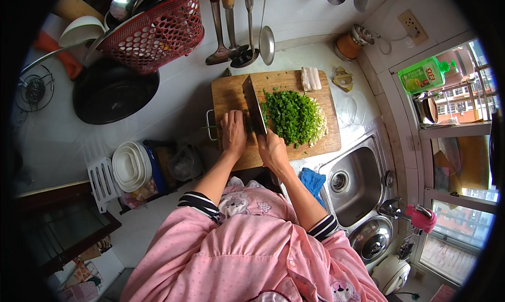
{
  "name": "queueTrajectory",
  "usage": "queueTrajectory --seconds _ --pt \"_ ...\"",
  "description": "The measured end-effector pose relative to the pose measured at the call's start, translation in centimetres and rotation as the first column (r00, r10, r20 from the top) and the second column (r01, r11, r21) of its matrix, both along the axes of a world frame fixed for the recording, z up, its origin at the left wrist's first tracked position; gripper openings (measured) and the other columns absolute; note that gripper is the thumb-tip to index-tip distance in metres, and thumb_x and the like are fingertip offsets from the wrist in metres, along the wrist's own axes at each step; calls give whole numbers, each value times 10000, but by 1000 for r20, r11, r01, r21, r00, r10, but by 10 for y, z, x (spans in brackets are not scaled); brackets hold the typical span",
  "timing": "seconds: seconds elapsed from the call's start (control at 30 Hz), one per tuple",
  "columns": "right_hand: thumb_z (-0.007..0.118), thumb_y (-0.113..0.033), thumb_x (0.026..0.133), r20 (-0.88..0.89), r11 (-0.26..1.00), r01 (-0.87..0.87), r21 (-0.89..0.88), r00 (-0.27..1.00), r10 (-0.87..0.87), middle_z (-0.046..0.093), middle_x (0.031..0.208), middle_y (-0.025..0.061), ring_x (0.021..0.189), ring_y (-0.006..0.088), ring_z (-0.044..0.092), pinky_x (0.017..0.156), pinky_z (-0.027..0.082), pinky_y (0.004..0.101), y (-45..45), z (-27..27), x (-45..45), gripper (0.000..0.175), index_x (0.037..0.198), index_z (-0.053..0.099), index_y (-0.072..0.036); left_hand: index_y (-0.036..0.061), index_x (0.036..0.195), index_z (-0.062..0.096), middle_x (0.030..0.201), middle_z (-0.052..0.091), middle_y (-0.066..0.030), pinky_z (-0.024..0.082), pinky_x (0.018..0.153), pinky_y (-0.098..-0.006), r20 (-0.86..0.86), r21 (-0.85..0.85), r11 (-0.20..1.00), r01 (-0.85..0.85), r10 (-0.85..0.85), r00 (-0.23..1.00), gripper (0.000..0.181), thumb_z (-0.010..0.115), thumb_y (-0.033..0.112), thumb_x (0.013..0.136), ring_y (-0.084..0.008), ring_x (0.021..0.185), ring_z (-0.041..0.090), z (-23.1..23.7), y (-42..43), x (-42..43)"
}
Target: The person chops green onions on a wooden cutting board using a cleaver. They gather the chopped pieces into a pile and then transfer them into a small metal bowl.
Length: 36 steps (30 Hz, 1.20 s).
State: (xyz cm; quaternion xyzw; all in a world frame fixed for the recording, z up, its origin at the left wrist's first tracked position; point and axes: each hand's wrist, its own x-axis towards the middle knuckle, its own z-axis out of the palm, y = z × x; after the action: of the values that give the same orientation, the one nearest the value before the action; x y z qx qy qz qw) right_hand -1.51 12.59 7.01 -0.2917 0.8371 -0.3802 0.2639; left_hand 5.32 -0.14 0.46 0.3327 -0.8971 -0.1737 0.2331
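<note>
My right hand (272,148) grips the handle of a cleaver (254,106), whose dark blade stands on edge across a wooden cutting board (329,142). Just left of the blade, my left hand (233,132) presses down with its fingers bent together over the greens, of which only a few bits show by the fingertips. A heap of chopped green onions (290,118) lies right of the blade, green pieces on the left and white pieces (318,124) on the right. At the board's top right corner lies a pale slab of meat (311,79), apparently pork.
A steel sink (357,183) is at the lower right of the board, with a blue cloth (312,183) beside it. Ladles and a spatula (219,55) hang beyond the board. To the left are a black wok (114,91) and a red plastic basket (158,33) of utensils.
</note>
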Motion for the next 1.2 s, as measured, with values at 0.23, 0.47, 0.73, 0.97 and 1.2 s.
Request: queueTrajectory --seconds 0.23,0.47,0.73,0.97,1.2 --pt "537 -193 961 25 998 -9 63 1000 7 645 767 323 759 523 636 696 500 592 4 16 10 223 923 613 14 56 1038 547 1025 516 -138 417 879 -460 5 21 999 26 -26 1000 306 619 -25 752 -357 1028 505 3 1 3" --pt "518 -176 956 92 990 -43 137 995 30 647 730 322 708 498 659 683 526 569 3 29 11 245 865 608 34 50 1039 547 1015 510 -138 418 863 -459 -34 9 1000 27 -26 999 316 614 -29 740 -356 1021 502 -2 0 2" --pt "484 -172 962 77 984 -63 169 996 50 655 749 326 706 498 662 705 530 571 2 15 11 255 875 601 36 54 1059 564 1049 522 -142 419 887 -457 -60 19 1000 6 -5 998 307 596 -10 760 -357 1039 498 -3 0 3" --pt "481 -172 968 123 989 -85 118 990 71 656 760 321 605 445 665 567 553 507 -26 18 -3 266 941 581 73 50 1064 568 1048 524 -144 423 893 -459 -62 72 996 53 -48 997 316 595 -2 753 -361 1040 499 1 3 1" --pt "504 -198 971 106 1000 -23 18 994 21 630 659 262 498 361 650 433 544 433 -22 10 -6 303 1001 573 95 39 1009 542 1031 507 -166 419 897 -473 -170 3 1000 6 -6 985 259 579 -29 762 -383 1025 497 -12 -4 0"
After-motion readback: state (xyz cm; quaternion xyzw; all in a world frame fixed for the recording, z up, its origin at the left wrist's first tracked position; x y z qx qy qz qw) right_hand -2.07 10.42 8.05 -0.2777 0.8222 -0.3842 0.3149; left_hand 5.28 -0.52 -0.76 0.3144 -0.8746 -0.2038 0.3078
